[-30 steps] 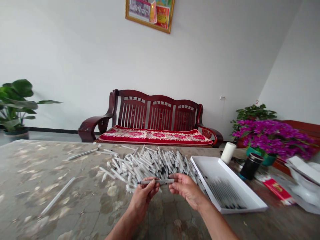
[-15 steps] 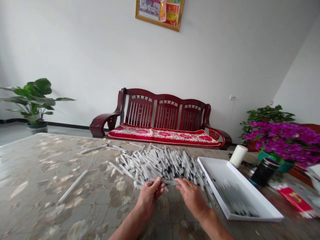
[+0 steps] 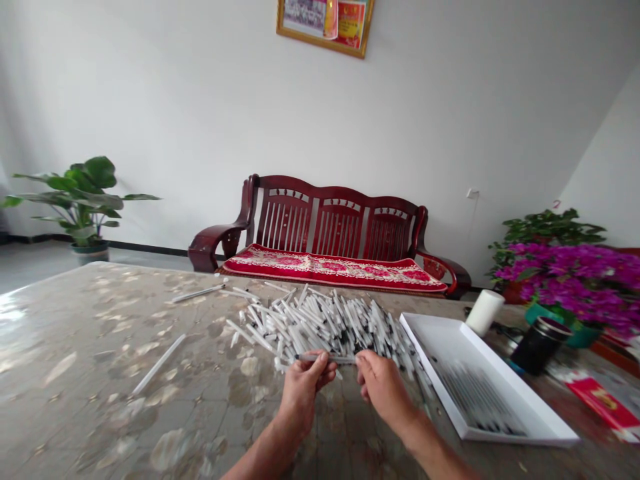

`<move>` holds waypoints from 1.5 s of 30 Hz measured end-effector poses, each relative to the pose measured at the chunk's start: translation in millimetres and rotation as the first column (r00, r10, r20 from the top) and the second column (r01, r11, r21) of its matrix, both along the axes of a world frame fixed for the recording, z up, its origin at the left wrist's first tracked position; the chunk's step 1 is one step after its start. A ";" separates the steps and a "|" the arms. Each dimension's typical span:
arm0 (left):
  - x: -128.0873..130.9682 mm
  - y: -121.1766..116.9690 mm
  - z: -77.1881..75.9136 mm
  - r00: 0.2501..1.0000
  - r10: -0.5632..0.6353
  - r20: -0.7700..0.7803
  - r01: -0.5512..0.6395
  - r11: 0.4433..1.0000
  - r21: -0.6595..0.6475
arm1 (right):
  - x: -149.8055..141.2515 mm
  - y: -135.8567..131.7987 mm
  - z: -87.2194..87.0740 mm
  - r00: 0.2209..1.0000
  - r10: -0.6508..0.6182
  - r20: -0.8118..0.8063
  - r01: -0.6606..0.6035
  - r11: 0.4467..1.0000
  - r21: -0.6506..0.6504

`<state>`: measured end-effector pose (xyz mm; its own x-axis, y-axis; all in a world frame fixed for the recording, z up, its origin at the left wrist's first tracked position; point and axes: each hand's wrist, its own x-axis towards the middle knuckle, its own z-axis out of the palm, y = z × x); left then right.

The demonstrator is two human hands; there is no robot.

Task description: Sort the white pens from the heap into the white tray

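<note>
My left hand (image 3: pixel 305 390) grips a slim white pen (image 3: pixel 325 358) near its left end, just in front of a large heap of loose white pens (image 3: pixel 320 327). The pen lies level across the gap between my hands. My right hand (image 3: pixel 383 390) pinches its other end with the fingertips. Both hands are over the mottled stone-patterned table top (image 3: pixel 125 373), close to the near side of the heap. Many of the pens in the heap show dark parts.
A white box lid or tray (image 3: pixel 480 380) with rows of dark-tipped pens lies to the right. Beyond it stand a white cup (image 3: pixel 484 312) and a black lidded jar (image 3: pixel 540 345). Single pens (image 3: pixel 159 365) lie on the left of the table. A dark wooden bench (image 3: pixel 330 230) stands behind.
The whole scene has shifted left and down in view as my head turned. My hands still hold the pen, and they have come a little closer to the heap.
</note>
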<state>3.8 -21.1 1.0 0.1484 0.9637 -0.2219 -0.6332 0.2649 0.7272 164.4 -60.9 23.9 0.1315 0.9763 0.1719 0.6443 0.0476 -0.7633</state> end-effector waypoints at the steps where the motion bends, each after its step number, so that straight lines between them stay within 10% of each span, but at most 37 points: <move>1: -0.3 0.5 -0.3 1.000 -0.002 -0.003 0.002 1.000 0.003 | -1.6 1.6 1.1 0.997 -0.008 -0.080 0.003 0.998 -0.058; 6: 1.7 1.7 -3.2 0.999 -0.013 -0.031 0.014 0.999 0.034 | 1.3 5.5 -0.3 0.939 -0.062 -0.338 -0.017 0.974 -0.228; 14: 6.0 3.4 -7.3 1.000 -0.015 -0.022 0.017 0.997 0.073 | 9.5 -6.0 -1.6 0.808 0.014 -0.590 -0.118 0.983 -0.139; 22: 5.0 2.8 -5.2 0.998 -0.037 0.048 0.037 0.999 0.006 | 7.1 0.1 -15.1 0.954 -0.010 -0.298 0.018 1.000 0.024; 31: 1.0 0.2 0.6 0.998 -0.057 0.018 0.055 0.994 0.097 | -1.6 -3.3 -5.8 0.934 -0.080 -0.349 0.038 0.991 -0.125; 36: 0.0 8.1 -5.6 1.000 0.022 0.004 -0.022 1.000 -0.009 | 6.1 -2.0 -8.4 0.941 -0.077 -0.330 0.119 0.987 0.111; 45: 1.6 10.7 -1.2 0.993 0.052 0.105 -0.041 0.994 -0.101 | 0.1 -4.2 -17.6 0.427 0.054 -0.903 0.063 0.994 0.089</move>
<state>5.4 -10.3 -0.2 0.1319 0.9445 -0.3009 -0.7195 0.3000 0.6264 164.5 -65.1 6.3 0.2729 0.9612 0.0403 -0.4109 0.1544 -0.8985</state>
